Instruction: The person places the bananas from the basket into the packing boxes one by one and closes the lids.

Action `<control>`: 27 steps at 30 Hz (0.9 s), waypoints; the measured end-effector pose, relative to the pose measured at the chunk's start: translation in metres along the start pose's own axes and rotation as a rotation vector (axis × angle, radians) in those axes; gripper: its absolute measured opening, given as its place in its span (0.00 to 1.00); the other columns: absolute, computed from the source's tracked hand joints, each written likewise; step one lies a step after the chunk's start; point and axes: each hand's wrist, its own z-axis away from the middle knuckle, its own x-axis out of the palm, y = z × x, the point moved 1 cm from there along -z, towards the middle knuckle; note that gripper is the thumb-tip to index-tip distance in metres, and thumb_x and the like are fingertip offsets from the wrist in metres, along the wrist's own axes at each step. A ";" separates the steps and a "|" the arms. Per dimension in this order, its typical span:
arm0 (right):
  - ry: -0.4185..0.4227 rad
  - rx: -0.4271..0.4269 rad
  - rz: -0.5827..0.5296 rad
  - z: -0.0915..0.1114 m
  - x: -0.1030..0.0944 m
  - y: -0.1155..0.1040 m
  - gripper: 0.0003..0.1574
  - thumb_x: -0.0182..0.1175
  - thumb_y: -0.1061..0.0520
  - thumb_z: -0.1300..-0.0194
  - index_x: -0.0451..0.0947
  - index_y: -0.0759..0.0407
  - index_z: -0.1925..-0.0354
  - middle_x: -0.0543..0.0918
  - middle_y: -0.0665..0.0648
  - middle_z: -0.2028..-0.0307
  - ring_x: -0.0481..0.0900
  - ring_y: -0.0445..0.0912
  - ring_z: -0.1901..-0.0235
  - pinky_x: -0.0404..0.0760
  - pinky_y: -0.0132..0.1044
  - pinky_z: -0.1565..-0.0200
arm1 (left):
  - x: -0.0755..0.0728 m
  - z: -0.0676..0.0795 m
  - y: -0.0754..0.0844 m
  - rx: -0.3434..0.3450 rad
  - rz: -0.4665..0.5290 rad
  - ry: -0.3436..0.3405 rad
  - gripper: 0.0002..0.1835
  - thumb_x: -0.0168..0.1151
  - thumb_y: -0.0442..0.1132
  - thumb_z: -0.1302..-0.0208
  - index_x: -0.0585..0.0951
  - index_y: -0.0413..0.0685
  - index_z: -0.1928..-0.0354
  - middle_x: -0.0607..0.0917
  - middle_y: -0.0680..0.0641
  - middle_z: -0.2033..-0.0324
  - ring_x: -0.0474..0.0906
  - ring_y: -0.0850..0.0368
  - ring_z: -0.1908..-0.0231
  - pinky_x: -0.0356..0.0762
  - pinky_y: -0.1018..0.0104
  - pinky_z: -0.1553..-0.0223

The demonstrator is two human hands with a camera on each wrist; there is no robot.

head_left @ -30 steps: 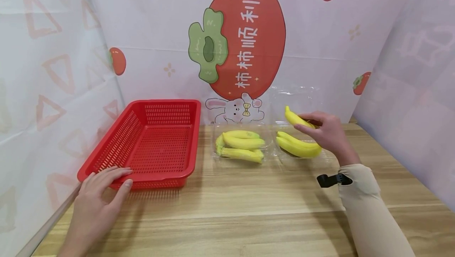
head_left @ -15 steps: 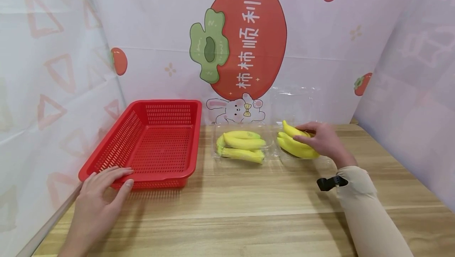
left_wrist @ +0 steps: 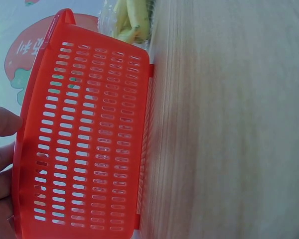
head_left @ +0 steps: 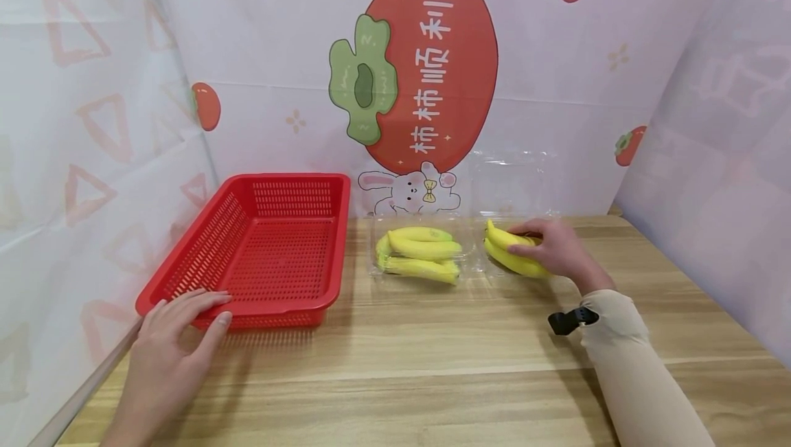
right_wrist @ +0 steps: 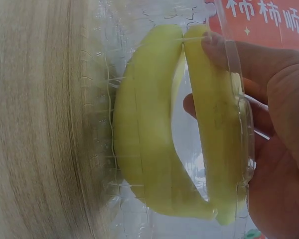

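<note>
My right hand (head_left: 553,244) pinches a yellow banana (head_left: 503,235) between thumb and fingers. It holds it low in the right-hand clear plastic clamshell box (head_left: 509,186), right over other bananas (head_left: 509,259). In the right wrist view, the held banana (right_wrist: 217,124) lies beside another banana (right_wrist: 147,114) behind the clear box wall (right_wrist: 241,129). My left hand (head_left: 169,351) rests on the near left corner of a red plastic basket (head_left: 340,248), its fingers lying relaxed over the rim. The left wrist view has the thumb (left_wrist: 5,121) at the rim of the basket (left_wrist: 89,124).
A second clear clamshell box (head_left: 373,272) with several bananas (head_left: 423,249) stands between the basket and the right-hand box. Everything is on a wooden table (head_left: 402,378). A printed curtain (head_left: 266,42) closes off the back and sides.
My right hand has come down with its banana from above the right-hand box onto the bananas inside, shifting slightly left. The left hand and basket stay in place.
</note>
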 end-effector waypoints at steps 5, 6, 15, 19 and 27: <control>-0.010 0.009 0.011 0.000 0.000 -0.001 0.29 0.75 0.44 0.34 0.87 0.56 0.41 0.88 0.66 0.42 0.83 0.62 0.42 0.79 0.61 0.39 | 0.001 -0.001 -0.001 0.006 0.006 0.009 0.16 0.71 0.38 0.30 0.87 0.54 0.42 0.89 0.42 0.42 0.72 0.52 0.37 0.51 0.61 0.17; -0.010 0.008 0.010 0.000 0.000 -0.002 0.29 0.75 0.44 0.34 0.87 0.56 0.41 0.88 0.66 0.42 0.83 0.62 0.42 0.79 0.61 0.39 | 0.001 -0.001 -0.001 0.006 0.008 0.008 0.16 0.71 0.37 0.31 0.87 0.54 0.42 0.89 0.41 0.42 0.72 0.51 0.37 0.52 0.57 0.17; -0.010 0.001 -0.001 0.000 0.000 -0.002 0.28 0.76 0.46 0.34 0.87 0.58 0.41 0.89 0.67 0.43 0.84 0.62 0.42 0.80 0.61 0.39 | 0.001 0.000 0.000 -0.010 0.003 -0.014 0.17 0.70 0.38 0.30 0.87 0.53 0.41 0.88 0.40 0.41 0.73 0.45 0.38 0.52 0.48 0.17; -0.015 0.010 -0.015 0.000 -0.001 0.000 0.28 0.74 0.47 0.33 0.86 0.60 0.40 0.88 0.68 0.42 0.83 0.63 0.41 0.78 0.63 0.37 | 0.000 0.000 0.000 -0.019 0.004 -0.025 0.16 0.69 0.40 0.28 0.86 0.53 0.40 0.88 0.40 0.41 0.72 0.44 0.38 0.53 0.44 0.18; -0.018 0.011 -0.010 0.000 -0.001 0.000 0.28 0.77 0.48 0.35 0.87 0.56 0.40 0.89 0.66 0.42 0.84 0.62 0.42 0.79 0.58 0.39 | 0.000 0.000 -0.002 -0.009 0.007 -0.014 0.16 0.69 0.41 0.28 0.86 0.53 0.41 0.88 0.41 0.40 0.72 0.56 0.34 0.49 0.45 0.15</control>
